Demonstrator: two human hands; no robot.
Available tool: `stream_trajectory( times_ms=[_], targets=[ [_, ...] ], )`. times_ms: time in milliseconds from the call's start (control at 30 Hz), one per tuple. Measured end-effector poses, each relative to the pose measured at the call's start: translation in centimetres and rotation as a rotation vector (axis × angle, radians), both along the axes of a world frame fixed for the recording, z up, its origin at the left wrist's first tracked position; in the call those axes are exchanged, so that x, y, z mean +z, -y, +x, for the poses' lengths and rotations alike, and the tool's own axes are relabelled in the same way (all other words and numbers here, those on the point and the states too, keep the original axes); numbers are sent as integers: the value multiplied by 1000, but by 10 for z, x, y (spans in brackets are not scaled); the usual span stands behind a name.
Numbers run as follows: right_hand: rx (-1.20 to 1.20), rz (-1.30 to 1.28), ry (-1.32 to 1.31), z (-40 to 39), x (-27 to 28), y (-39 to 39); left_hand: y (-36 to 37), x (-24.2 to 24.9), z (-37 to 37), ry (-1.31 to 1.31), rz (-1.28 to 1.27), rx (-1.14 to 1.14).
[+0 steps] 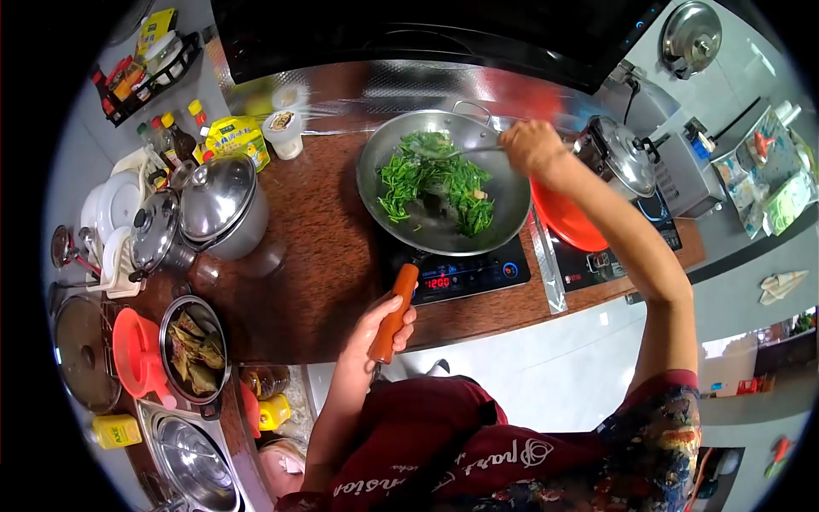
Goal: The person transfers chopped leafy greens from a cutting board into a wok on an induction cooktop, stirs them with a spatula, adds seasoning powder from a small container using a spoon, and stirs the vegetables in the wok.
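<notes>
A steel wok [508,198] sits on an induction cooktop [478,277] with a lit red display. Chopped leafy greens [452,182] lie in the wok, spread mostly over its left and middle. My left hand [375,328] is closed around the wok's wooden handle [394,317], which points toward me. Over the wok's right rim, my right hand [531,147] grips a metal spatula [478,151]. Its thin shaft reaches left into the wok, and its head is blurred among the upper greens.
A red basin [570,220] and a pressure cooker [621,158] stand right of the wok. On the left are lidded pots [223,209], a pot of wrapped leaf parcels [196,354], a yellow seasoning pouch [235,141], a white tub [284,136] and a sink [196,461].
</notes>
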State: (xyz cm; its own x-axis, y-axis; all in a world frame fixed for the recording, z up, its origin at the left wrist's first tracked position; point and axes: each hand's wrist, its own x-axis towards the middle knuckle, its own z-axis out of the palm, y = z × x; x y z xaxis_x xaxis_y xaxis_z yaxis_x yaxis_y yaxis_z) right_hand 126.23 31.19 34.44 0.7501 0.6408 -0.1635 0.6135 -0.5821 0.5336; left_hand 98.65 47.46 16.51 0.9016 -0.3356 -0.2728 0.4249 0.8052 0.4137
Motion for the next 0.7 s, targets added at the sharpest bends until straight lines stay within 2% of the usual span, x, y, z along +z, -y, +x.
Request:
stream_trajectory(
  times_ms=[67, 133, 167, 200, 233, 267, 333, 433, 533, 600, 700],
  targets=[
    [128, -170, -19, -38, -8, 5, 0, -1, 0, 4, 7, 7],
    [80, -206, -153, -61, 6, 10, 1, -2, 0, 7, 13, 10],
    [106, -208, -130, -65, 14, 18, 1, -2, 1, 11, 16, 11],
    [130, -209, -107, -66, 22, 29, 2, -1, 0, 16, 20, 9],
    [13, -254, -119, -60, 31, 33, 3, 0, 0, 2, -5, 37],
    [96, -228, 8, -54, 38, 44, 3, 2, 1, -2, -12, 35],
    [19, -192, -83, -56, 78, 41, 4, 3, 0, -9, -26, 31],
    [52, -188, -142, -46, 99, 45, 4, 4, 0, -9, 2, 34],
    [-29, -361, -81, -49, 91, 25, 3, 5, 1, 12, -13, 23],
    [123, -210, -8, -35, 55, 30, 3, 0, 2, 13, -13, 16],
    [96, -112, 71, -6, 16, 23, 5, -1, 0, 6, -2, 25]
  ],
)
